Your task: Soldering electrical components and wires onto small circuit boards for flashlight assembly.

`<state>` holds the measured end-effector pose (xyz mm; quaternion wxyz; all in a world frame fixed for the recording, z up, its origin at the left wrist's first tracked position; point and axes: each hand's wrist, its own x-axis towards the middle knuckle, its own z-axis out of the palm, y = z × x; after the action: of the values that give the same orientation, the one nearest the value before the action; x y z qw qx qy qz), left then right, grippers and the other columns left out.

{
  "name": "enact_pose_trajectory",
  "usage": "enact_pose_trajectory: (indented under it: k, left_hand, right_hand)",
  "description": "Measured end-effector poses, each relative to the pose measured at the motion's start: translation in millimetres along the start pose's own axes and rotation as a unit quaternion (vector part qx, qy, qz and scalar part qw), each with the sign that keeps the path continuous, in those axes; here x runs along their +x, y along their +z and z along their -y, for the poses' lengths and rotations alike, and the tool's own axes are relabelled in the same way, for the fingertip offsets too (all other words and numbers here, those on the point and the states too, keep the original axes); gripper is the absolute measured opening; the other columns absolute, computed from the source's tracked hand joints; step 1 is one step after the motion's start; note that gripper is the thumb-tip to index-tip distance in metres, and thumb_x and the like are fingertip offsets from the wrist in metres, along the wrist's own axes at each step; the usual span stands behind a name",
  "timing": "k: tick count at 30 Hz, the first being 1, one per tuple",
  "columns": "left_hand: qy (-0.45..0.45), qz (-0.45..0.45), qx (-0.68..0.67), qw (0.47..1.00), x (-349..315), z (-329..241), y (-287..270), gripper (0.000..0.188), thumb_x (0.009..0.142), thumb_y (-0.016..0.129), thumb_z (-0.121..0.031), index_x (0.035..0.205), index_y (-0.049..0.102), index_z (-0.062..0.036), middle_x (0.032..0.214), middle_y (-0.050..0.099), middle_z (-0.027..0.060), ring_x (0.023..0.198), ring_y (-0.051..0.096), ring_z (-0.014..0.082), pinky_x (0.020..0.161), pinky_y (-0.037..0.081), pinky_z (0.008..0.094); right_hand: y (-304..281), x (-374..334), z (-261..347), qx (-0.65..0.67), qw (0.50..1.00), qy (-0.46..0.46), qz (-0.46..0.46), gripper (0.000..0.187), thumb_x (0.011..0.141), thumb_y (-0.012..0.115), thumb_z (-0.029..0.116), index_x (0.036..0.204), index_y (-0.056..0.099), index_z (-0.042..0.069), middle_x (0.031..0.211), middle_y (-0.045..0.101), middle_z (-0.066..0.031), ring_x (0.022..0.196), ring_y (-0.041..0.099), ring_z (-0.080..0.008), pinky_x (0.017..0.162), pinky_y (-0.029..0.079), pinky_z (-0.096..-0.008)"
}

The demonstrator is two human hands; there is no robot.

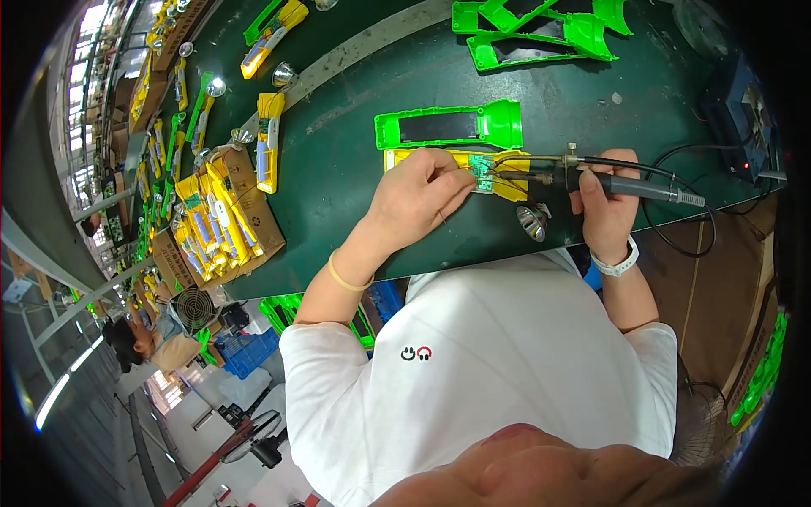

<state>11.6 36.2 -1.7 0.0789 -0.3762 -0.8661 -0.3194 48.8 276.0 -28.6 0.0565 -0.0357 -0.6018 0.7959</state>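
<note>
Yellow and green call for a steady touch

At the left, a cardboard carton (269, 226) holds a pile of yellow housings (221, 221), well apart from the work. Next, the left hand (418, 194) bends over a yellow casing (514, 188), which lies on the dark green table (338, 169) just below an open green shell (439, 127). Thumb and forefinger come together beside the casing's green circuit board (481, 171); whether they pinch a wire cannot be told. Resting that hand's edge on the casing would probably calm the fingertips; hot metal is best given room. A small reflector (532, 224) sits near the casing's right end, worth minding. Farther right, the right hand (610, 211) grasps a soldering iron (642, 188) by its handle, pointed at the board; a light, brief contact seems wisest.
</note>
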Motion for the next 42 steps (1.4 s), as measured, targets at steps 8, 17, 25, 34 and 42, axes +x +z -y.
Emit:
enact_pose_trajectory:
  k: [8, 17, 25, 34, 42]
  left_hand:
    - [-0.037, -0.005, 0.018, 0.999, 5, -6, -4, 0.014, 0.067, 0.07, -0.003, 0.076, 0.059, -0.0032, 0.079, 0.051, 0.0081, 0.061, 0.054, 0.0192, 0.051, 0.046, 0.029]
    - [-0.045, 0.005, 0.017, 0.999, 7, -7, -4, 0.013, 0.068, 0.067, -0.002, 0.073, 0.055, -0.0022, 0.079, 0.05, 0.0098, 0.064, 0.054, 0.0229, 0.054, 0.047, 0.0308]
    - [-0.067, 0.002, 0.0, 0.998, 6, -8, -2, 0.013, 0.069, 0.066, -0.002, 0.074, 0.054, -0.0012, 0.08, 0.05, 0.0108, 0.065, 0.054, 0.0245, 0.055, 0.047, 0.0319]
    - [-0.056, 0.005, 0.01, 0.998, 7, -7, -3, 0.014, 0.067, 0.068, -0.001, 0.073, 0.056, -0.0026, 0.079, 0.048, 0.0084, 0.065, 0.054, 0.0193, 0.054, 0.047, 0.028]
    - [-0.057, 0.005, 0.015, 0.998, 5, -8, -5, 0.015, 0.067, 0.069, -0.003, 0.075, 0.056, -0.0026, 0.081, 0.048, 0.0084, 0.067, 0.054, 0.0197, 0.055, 0.047, 0.0267]
  right_hand:
    - [-2, 0, -4, -0.016, 1.0, -0.001, 0.018, 0.023, 0.081, 0.06, 0.003, 0.094, 0.041, 0.003, 0.073, 0.046, 0.0003, 0.057, 0.042, -0.0015, 0.049, 0.033, -0.0142]
    - [2, 3, -4, -0.071, 0.996, 0.01, 0.06, 0.023, 0.081, 0.06, 0.002, 0.096, 0.041, 0.003, 0.075, 0.046, 0.0005, 0.06, 0.042, -0.0008, 0.052, 0.033, -0.0142]
    - [2, 1, -4, -0.082, 0.995, 0.007, 0.051, 0.019, 0.082, 0.062, 0.007, 0.09, 0.045, 0.002, 0.078, 0.045, -0.0003, 0.06, 0.041, -0.0008, 0.052, 0.033, -0.0148]
    - [2, -1, 0, 0.024, 0.999, -0.026, 0.014, 0.018, 0.084, 0.058, 0.009, 0.091, 0.043, 0.002, 0.078, 0.046, -0.0035, 0.054, 0.043, -0.0054, 0.047, 0.037, -0.0193]
    - [2, 3, 7, 0.1, 0.988, -0.105, -0.051, 0.027, 0.084, 0.058, 0.02, 0.095, 0.039, 0.004, 0.072, 0.049, -0.0086, 0.049, 0.045, -0.0111, 0.043, 0.037, -0.0204]
